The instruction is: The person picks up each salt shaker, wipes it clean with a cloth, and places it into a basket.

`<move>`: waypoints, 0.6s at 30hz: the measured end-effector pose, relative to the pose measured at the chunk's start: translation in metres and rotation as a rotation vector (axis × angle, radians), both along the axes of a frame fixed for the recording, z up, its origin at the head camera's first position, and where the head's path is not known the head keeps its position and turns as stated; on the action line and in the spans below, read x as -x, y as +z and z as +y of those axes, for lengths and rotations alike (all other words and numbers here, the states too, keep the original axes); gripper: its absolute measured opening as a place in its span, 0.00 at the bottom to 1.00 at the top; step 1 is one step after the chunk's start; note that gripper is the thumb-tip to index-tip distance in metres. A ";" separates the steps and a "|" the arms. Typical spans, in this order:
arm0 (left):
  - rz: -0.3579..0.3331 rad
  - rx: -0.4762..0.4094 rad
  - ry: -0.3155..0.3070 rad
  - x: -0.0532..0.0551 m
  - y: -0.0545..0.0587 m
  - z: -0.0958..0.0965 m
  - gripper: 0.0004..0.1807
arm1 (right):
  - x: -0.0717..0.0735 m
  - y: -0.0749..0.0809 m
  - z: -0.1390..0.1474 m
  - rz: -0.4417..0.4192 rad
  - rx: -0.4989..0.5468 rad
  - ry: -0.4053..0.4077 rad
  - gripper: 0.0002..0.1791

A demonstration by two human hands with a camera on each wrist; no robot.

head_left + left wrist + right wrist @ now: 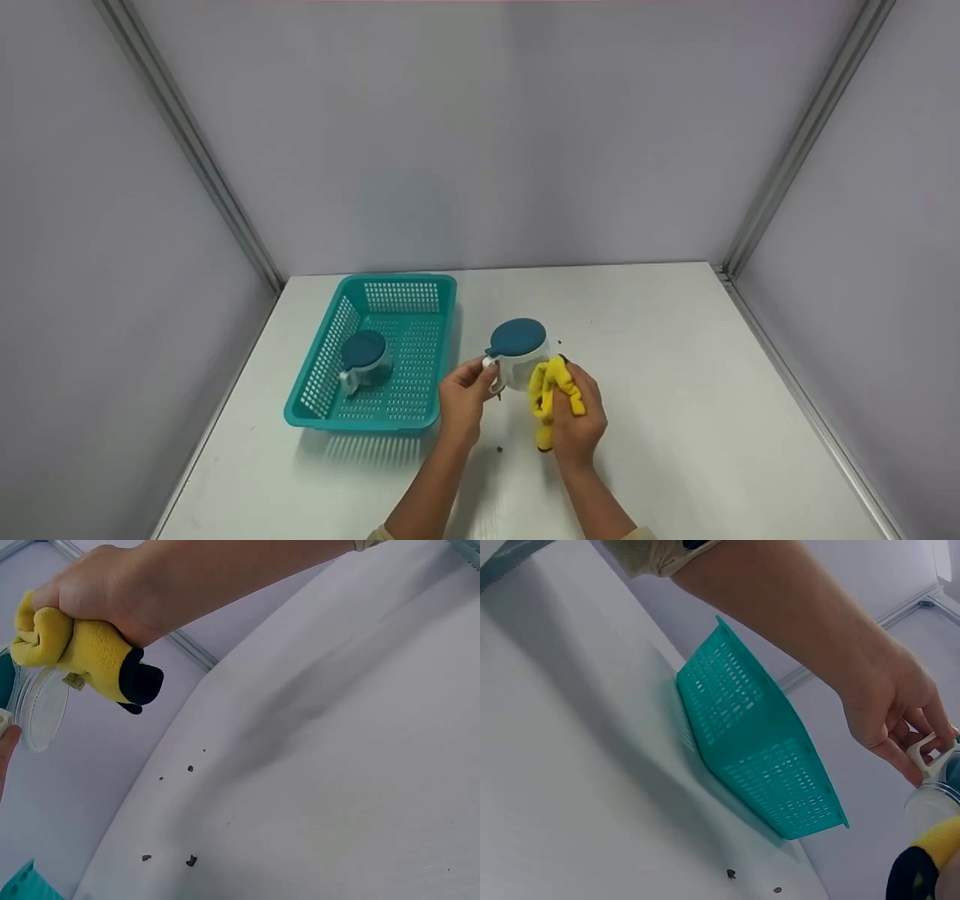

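A clear jar (pixel 524 371) with a blue lid (pixel 517 337) is held up over the white table. My left hand (pixel 463 399) pinches its white handle (pixel 928 751) between thumb and fingers. My right hand (pixel 579 421) grips a bunched yellow cloth (pixel 553 386) with dark edging, close against the jar's right side; whether cloth and jar touch I cannot tell. A second jar (pixel 367 364) with a blue lid and a handle stands in the teal basket (pixel 297 409), left of my left hand. In the left wrist view, the cloth (pixel 94 660) partly covers the jar's base (pixel 45 711).
Several small dark crumbs (pixel 191 861) lie on the white table (pixel 712 420) below and around the held jar. The basket's right wall stands close beside my left hand. Grey walls (pixel 495 135) enclose the table at the back and both sides.
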State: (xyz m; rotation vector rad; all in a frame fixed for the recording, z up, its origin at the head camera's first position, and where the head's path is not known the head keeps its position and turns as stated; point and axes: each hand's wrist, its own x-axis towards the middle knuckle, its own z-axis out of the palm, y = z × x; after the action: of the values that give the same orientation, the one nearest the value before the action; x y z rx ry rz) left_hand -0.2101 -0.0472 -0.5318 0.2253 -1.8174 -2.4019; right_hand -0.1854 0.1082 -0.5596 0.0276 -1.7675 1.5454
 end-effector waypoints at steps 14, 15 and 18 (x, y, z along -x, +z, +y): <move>0.027 0.035 -0.088 -0.007 0.004 -0.002 0.12 | 0.013 0.011 0.021 -0.492 0.470 0.070 0.25; 0.034 0.037 -0.094 -0.008 0.004 -0.002 0.12 | 0.015 0.012 0.022 -0.510 0.501 0.078 0.26; 0.053 0.048 -0.111 -0.009 0.004 0.000 0.12 | 0.020 0.012 0.025 -0.583 0.603 0.116 0.29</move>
State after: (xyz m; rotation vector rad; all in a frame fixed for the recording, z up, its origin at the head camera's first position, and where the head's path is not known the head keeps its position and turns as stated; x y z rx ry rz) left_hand -0.2008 -0.0469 -0.5274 0.0578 -1.9087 -2.4080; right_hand -0.2051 0.1328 -0.5472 -0.6872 -1.6439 2.2770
